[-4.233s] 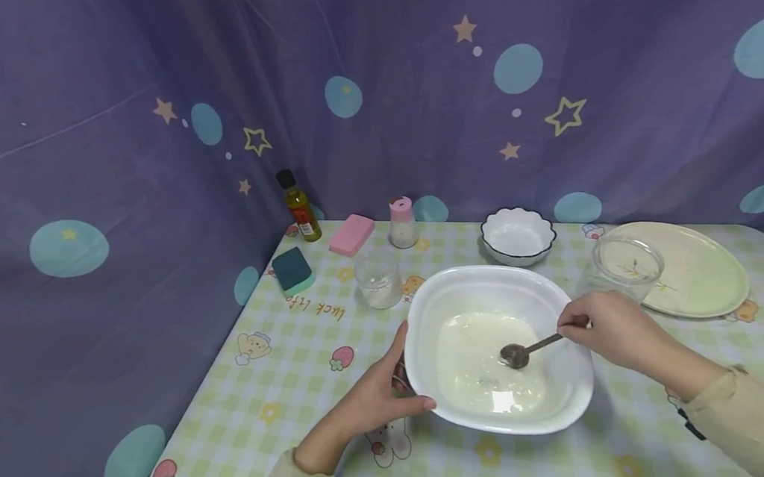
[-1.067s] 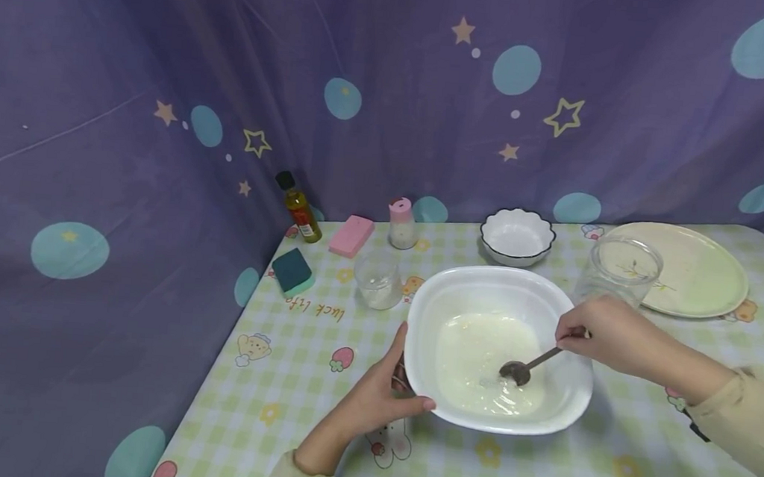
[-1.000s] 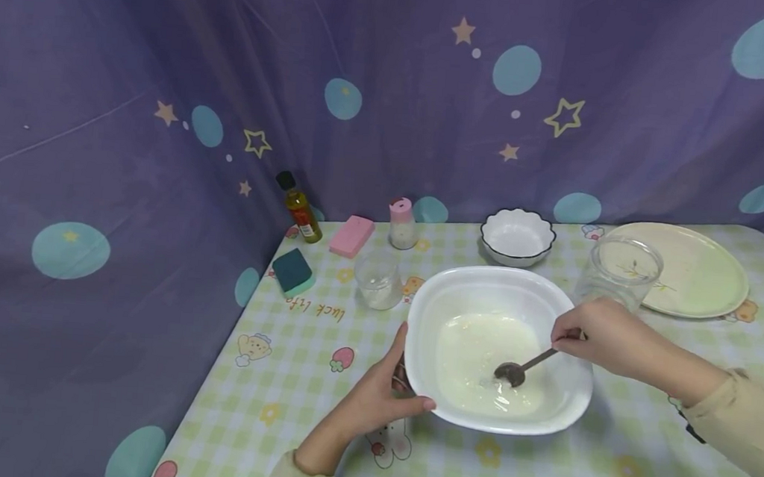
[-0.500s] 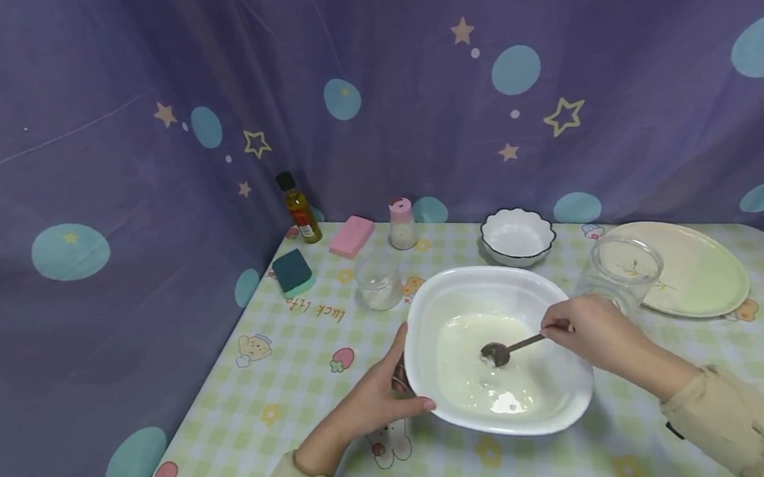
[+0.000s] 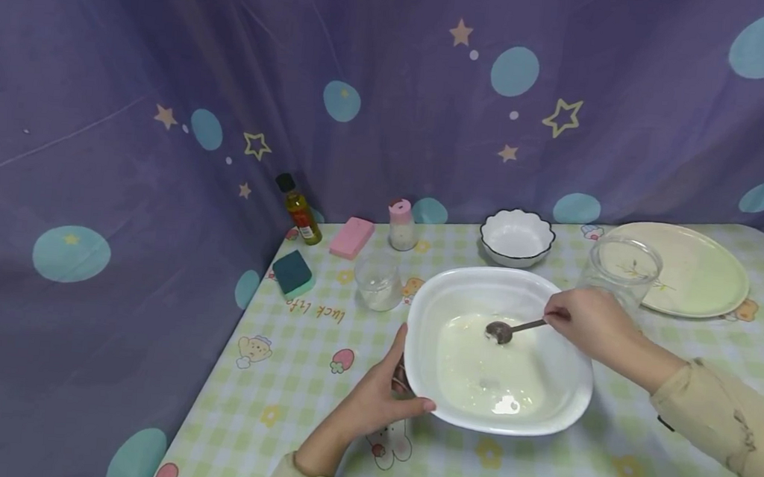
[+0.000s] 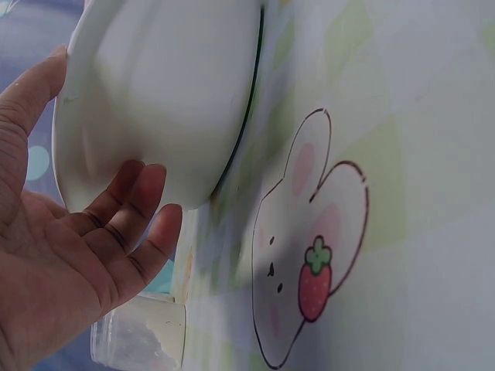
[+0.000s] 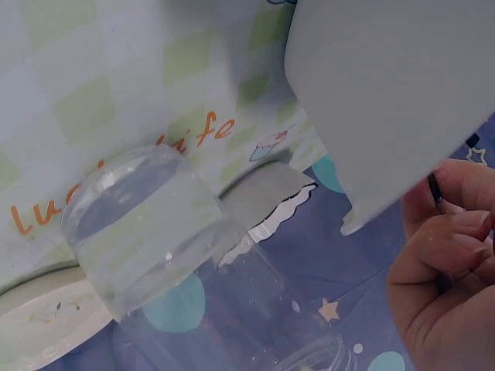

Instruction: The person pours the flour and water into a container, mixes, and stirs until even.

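A white basin (image 5: 427, 302) holds a pale, milky liquid (image 5: 469, 365). At its left end my left hand (image 5: 377, 388) grips the rim, thumb on the near edge. In the left wrist view, the fingers (image 6: 143, 201) of that hand curl against the basin's outer wall (image 6: 170, 100). Over the right rim, my right hand (image 5: 587, 318) pinches the handle of a dark metal spoon (image 5: 499, 332). The spoon's bowl is at the liquid's far part, with some whitish matter at its edge. In the right wrist view, the basin hides most of the spoon.
Behind my right hand stands a clear glass jar (image 5: 622, 269), beside a pale green plate (image 5: 709, 275). A scalloped bowl (image 5: 517, 238) sits behind the basin. To the left are a glass with white contents (image 5: 378, 287), a pink-topped shaker (image 5: 402, 225), sponges (image 5: 292, 273) and an oil bottle (image 5: 301, 213).
The spoon has moved within the basin, leftward and then toward its far side, with my right hand shifting left. My left hand keeps its grip and the basin stays in place.
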Demonstrator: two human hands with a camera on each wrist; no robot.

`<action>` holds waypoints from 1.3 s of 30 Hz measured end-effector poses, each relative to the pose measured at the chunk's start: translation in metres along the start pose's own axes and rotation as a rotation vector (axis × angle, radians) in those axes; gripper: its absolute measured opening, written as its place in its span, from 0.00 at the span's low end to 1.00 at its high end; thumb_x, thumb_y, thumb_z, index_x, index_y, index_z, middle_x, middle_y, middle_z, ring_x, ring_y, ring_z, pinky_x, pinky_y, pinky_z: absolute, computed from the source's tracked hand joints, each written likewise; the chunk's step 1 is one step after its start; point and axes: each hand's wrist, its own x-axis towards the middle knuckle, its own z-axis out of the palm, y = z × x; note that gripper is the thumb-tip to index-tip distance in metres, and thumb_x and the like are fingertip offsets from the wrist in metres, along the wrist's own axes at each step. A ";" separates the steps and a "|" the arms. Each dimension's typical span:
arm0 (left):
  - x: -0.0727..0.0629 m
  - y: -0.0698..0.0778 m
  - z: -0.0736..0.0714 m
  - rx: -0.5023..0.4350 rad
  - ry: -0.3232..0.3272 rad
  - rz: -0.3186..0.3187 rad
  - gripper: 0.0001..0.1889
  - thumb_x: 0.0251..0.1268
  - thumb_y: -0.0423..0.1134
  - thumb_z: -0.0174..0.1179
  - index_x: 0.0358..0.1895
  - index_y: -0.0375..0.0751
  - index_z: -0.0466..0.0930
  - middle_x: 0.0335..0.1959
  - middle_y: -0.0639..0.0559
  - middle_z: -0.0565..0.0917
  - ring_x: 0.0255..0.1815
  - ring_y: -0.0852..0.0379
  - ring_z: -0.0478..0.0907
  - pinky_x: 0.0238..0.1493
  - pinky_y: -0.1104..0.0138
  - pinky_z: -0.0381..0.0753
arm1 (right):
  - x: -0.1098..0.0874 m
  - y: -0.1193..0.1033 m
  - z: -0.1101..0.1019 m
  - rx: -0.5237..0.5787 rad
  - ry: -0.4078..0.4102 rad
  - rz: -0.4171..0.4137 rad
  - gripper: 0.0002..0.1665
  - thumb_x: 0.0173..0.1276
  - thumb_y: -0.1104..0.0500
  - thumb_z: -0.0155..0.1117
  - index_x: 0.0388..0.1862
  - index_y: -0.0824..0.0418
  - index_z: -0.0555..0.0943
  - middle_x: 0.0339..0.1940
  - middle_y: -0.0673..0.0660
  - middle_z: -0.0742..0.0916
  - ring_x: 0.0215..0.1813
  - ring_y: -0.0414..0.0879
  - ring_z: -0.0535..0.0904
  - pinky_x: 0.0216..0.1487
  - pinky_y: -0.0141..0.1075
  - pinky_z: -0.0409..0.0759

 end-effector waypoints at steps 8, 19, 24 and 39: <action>0.001 -0.001 0.000 -0.011 -0.003 0.010 0.59 0.59 0.44 0.71 0.78 0.64 0.29 0.41 0.52 0.80 0.41 0.56 0.78 0.45 0.61 0.81 | -0.003 0.001 -0.016 -0.057 -0.047 -0.002 0.10 0.57 0.68 0.68 0.22 0.54 0.84 0.19 0.43 0.80 0.24 0.40 0.73 0.31 0.43 0.76; 0.002 -0.002 0.000 -0.016 -0.004 0.023 0.59 0.58 0.43 0.71 0.78 0.63 0.28 0.42 0.50 0.80 0.41 0.55 0.78 0.45 0.61 0.81 | -0.015 0.002 -0.036 -0.077 -0.150 -0.109 0.18 0.55 0.67 0.72 0.17 0.47 0.79 0.18 0.38 0.75 0.22 0.35 0.65 0.26 0.34 0.68; 0.002 -0.004 0.000 -0.016 -0.006 0.024 0.60 0.58 0.41 0.71 0.79 0.57 0.28 0.42 0.47 0.80 0.41 0.55 0.78 0.45 0.61 0.81 | -0.018 0.004 -0.039 -0.037 -0.242 -0.150 0.18 0.54 0.65 0.74 0.18 0.44 0.79 0.18 0.35 0.75 0.23 0.31 0.65 0.26 0.31 0.69; 0.002 -0.004 0.000 -0.014 -0.003 0.030 0.60 0.58 0.43 0.72 0.79 0.56 0.28 0.41 0.50 0.80 0.41 0.55 0.79 0.45 0.61 0.82 | -0.014 -0.011 -0.012 0.167 -0.284 -0.258 0.12 0.57 0.63 0.73 0.23 0.46 0.84 0.23 0.35 0.82 0.26 0.27 0.72 0.28 0.30 0.76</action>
